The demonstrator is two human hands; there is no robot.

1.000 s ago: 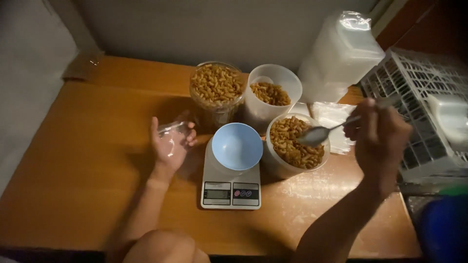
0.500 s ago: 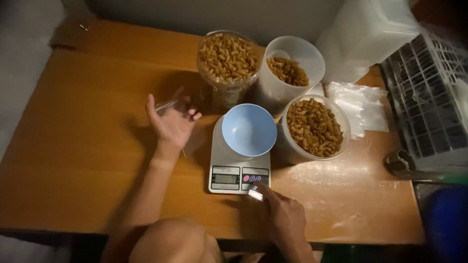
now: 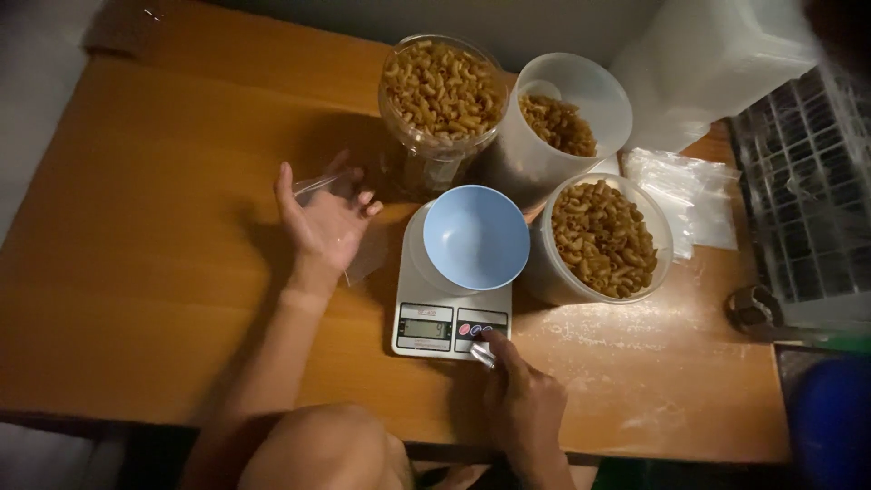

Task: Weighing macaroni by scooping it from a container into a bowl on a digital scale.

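My left hand [image 3: 327, 222] is raised palm up over the wooden table [image 3: 163, 272] and holds a small clear plastic bag [image 3: 363, 259]. It sits just left of a white digital kitchen scale [image 3: 426, 328] that carries an empty light blue bowl [image 3: 476, 238]. My right hand [image 3: 522, 404] is at the scale's front edge with a finger on the buttons. A shiny metal spoon [image 3: 482, 355] is gripped in that hand and mostly hidden by it.
Behind the scale stand a glass jar [image 3: 440, 91] and two white tubs [image 3: 572, 113] [image 3: 603, 240], all with dry macaroni. Clear bags [image 3: 689, 195] lie to the right, near a plastic crate [image 3: 807, 209], a small dark object [image 3: 753, 308] and a blue object [image 3: 830, 426].
My right hand came down from above the right tub, spoon in hand, to the front of the scale and now touches its buttons. The left hand has hardly moved.
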